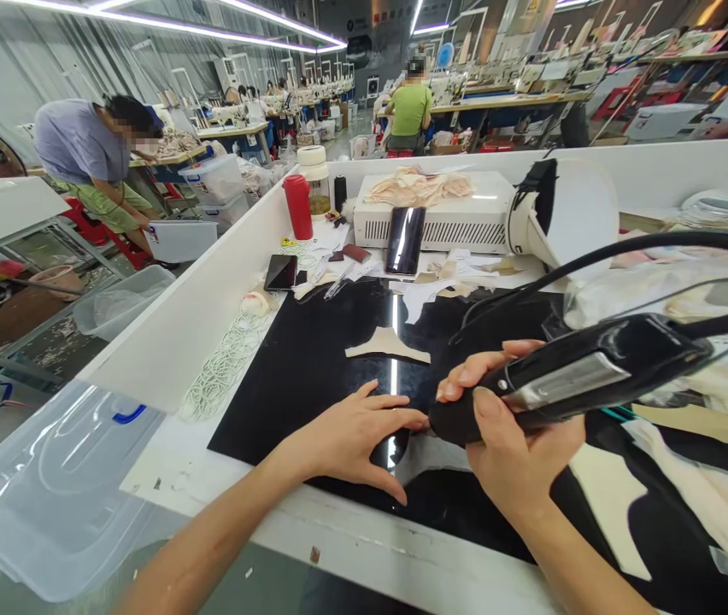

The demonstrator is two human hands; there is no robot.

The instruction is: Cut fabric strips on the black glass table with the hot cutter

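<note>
My right hand [518,436] is wrapped round a black handheld tool [595,367] with a silver strip and a cable at its rear. The tool's rounded front end is beside the fingertips of my left hand [357,436]. That left hand lies with spread fingers on a glossy black sheet [313,367]; whether anything is under its fingertips is hidden. A small beige fabric piece [388,343] with a curved edge lies on the sheet beyond my left hand.
Behind the sheet are a phone [406,241], a white vented box [431,226], a red cup [298,207] and a jar. Green cord [226,367] is heaped at left. Fabric and black pieces cover the right. A person [95,154] bends over beyond the left partition.
</note>
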